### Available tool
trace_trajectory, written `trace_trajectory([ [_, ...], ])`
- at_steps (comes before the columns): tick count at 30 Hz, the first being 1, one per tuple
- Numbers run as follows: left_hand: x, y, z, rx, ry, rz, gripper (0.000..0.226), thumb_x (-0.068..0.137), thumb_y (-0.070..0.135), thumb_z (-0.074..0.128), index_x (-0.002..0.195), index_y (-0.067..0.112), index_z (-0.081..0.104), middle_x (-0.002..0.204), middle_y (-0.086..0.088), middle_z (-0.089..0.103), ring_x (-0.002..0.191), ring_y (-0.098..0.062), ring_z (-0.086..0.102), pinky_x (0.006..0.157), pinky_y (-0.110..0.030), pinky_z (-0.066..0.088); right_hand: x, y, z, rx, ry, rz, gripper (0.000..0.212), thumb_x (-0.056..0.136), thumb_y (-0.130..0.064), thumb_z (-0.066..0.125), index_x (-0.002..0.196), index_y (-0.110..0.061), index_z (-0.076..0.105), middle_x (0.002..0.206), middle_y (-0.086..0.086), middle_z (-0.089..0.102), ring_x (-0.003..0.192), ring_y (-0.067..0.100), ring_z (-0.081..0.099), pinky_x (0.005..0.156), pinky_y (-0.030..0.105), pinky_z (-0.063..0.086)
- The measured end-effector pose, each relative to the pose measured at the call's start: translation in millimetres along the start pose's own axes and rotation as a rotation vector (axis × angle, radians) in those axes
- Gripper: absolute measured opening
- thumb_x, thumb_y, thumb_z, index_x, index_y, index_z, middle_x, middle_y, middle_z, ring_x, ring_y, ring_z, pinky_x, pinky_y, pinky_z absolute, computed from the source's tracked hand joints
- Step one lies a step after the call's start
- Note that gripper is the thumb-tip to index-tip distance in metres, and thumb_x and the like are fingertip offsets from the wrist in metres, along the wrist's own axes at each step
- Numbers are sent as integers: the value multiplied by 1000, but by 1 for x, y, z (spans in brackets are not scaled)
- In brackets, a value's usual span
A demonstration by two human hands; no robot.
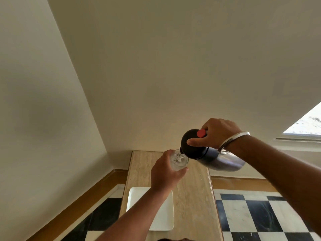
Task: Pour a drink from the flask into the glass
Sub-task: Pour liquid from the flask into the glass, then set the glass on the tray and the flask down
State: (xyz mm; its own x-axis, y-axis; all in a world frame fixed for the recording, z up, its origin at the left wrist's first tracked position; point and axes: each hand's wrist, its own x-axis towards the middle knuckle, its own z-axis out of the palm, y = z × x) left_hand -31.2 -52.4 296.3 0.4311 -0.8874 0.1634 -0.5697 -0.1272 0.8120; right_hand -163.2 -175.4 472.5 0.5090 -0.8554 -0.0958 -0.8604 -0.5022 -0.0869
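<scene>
Flask (pixel 224 160) tipped in right hand (pixel 220 134); left hand (pixel 165 173) grips glass (pixel 179 160) above white plate (pixel 165 221), stone table (pixel 192 197).

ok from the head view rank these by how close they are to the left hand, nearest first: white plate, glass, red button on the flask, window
1. glass: held in the left hand.
2. red button: up and right, on the flask lid.
3. white plate: on the table below, under the forearm.
4. window: far right.

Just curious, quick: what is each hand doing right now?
Left hand: closed around the glass, held up.
Right hand: closed on the tilted flask, spout at the glass rim.
</scene>
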Motion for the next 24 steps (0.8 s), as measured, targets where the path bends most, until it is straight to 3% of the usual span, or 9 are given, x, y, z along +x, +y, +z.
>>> trace_trajectory([
  [2, -3, -10, 1, -8, -10, -4, 69, 64, 62, 81, 121, 36, 50, 101, 24, 57, 87, 0, 57, 70, -13, 48, -4, 6, 18, 149, -2, 84, 74, 57, -87, 61, 81, -17, 74, 74, 0, 74, 69, 16, 67, 65, 35, 59],
  [4, -7, -21, 2, -15, -21, -14, 71, 64, 58, 84, 122, 34, 51, 102, 21, 59, 89, -3, 59, 72, -18, 53, -12, 10, 35, 300, 2, 153, 80, 50, -88, 59, 81, -16, 75, 75, 1, 75, 70, 19, 68, 70, 40, 61],
  [10, -15, -53, 6, -2, -82, -68, 82, 64, 53, 89, 130, 26, 49, 118, 7, 65, 102, -11, 61, 81, -25, 56, -40, 14, 85, 632, 76, 335, 49, 62, -72, 73, 68, -24, 70, 65, -5, 70, 62, 10, 63, 52, 26, 48],
  [13, -21, -67, 11, 2, -132, -109, 84, 65, 53, 89, 132, 27, 46, 122, 6, 64, 105, -11, 60, 79, -20, 53, -51, 15, 107, 776, 92, 382, 48, 66, -67, 74, 58, -20, 69, 44, -8, 63, 46, 7, 60, 47, 23, 44],
  [16, -29, -75, 17, 7, -165, -149, 83, 65, 51, 89, 132, 29, 45, 124, 6, 63, 105, -10, 60, 78, -12, 44, -61, 20, 126, 893, 147, 436, 50, 64, -69, 72, 58, -19, 68, 42, -13, 62, 44, 6, 59, 44, 19, 42],
  [24, -53, -93, 39, 94, -195, -254, 79, 69, 47, 88, 131, 28, 44, 127, 5, 60, 106, -13, 58, 89, -28, 54, -81, 49, 180, 1031, 281, 490, 62, 62, -74, 63, 59, -12, 65, 50, 3, 60, 54, 19, 57, 52, 30, 46],
])
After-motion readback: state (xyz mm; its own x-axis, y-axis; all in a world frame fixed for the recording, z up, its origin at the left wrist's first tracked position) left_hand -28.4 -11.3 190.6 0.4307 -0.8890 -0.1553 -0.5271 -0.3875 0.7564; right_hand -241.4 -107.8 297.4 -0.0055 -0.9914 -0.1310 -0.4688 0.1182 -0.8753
